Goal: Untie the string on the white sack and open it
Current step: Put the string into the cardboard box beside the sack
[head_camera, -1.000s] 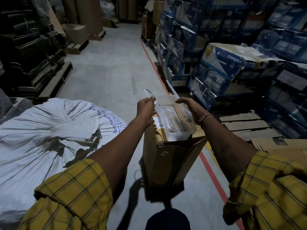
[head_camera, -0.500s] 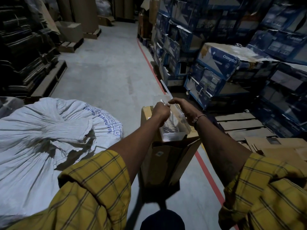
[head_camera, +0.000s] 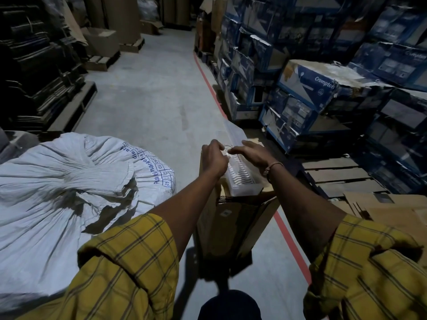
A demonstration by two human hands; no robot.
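Observation:
The big white sack (head_camera: 57,181) with blue print lies on the floor at my left, its mouth gathered into pleats; I see no string on it. Both my hands are off it, over a tall brown carton (head_camera: 231,222) in front of me. A clear plastic packet of white ribbed pieces (head_camera: 242,179) rests on the carton's top. My left hand (head_camera: 213,158) is closed on the packet's near top edge. My right hand (head_camera: 255,153) pinches the same edge, its fingertips almost meeting the left hand.
Stacks of blue printed boxes (head_camera: 307,88) line the right side behind a red floor line (head_camera: 215,95). Wooden pallets (head_camera: 339,179) and flat cardboard (head_camera: 392,209) lie at right. Dark stacked goods (head_camera: 34,77) stand at left, with grey floor running down the aisle.
My hands came together from apart and lowered the packet onto the carton's top. The packet's loose flap, held up a second ago, now lies back past my hands.

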